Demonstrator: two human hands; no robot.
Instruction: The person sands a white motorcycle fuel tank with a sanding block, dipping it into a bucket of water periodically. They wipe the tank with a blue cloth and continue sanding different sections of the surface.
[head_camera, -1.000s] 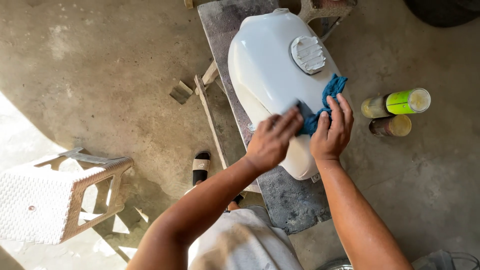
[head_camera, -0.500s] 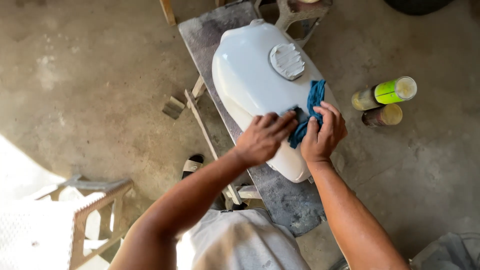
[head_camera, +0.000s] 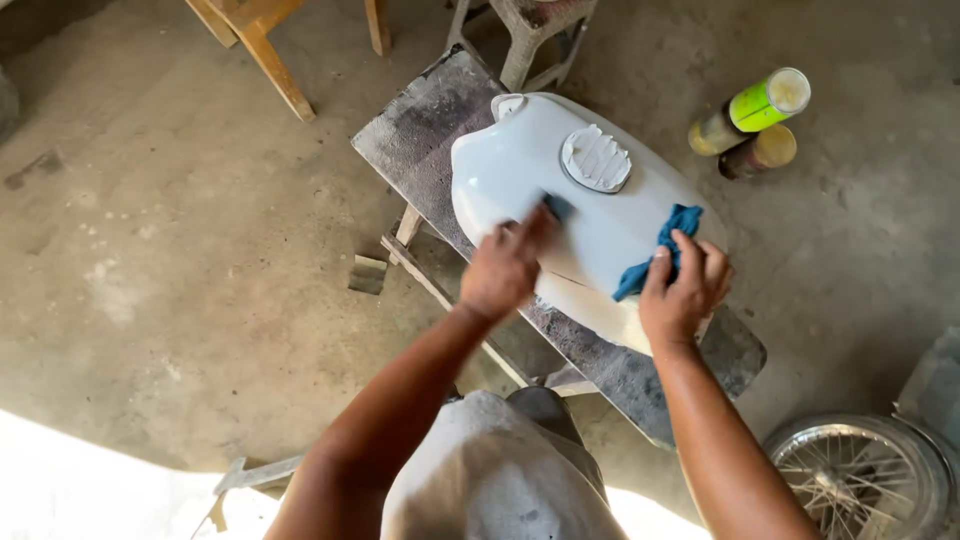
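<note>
The right hand (head_camera: 683, 292) presses a blue cloth (head_camera: 655, 250) against the white fuel tank (head_camera: 590, 215). Its fingers are bent over the cloth and hold it flat on the painted surface, with the fingertips pointing up toward the far end of the tank. The cloth comes out from under the fingers on both sides, one end near the top of the hand and one end lower, toward the thumb. The right forearm goes down from the wrist to the lower edge of the view, almost straight.

The left hand (head_camera: 508, 268) lies on the other side of the tank, apart from the right hand. The fingers are curled and a small blue piece (head_camera: 557, 208) shows at the fingertips; it is not possible to tell if this hand grips it or only pushes on it. The left forearm comes in from the lower left at a slant.

Between the two hands and a little farther away, the round ribbed cap (head_camera: 596, 158) sits on top of the tank. The tank lies on a dark, rough bench (head_camera: 430, 125), which passes under both hands. Beyond the right hand, on the concrete floor (head_camera: 180, 250), lie two spray cans (head_camera: 750, 108), one with a green label. Near the right elbow there is a spoked wheel (head_camera: 860, 475). Far past the left hand stand wooden legs (head_camera: 265, 50) of furniture.
</note>
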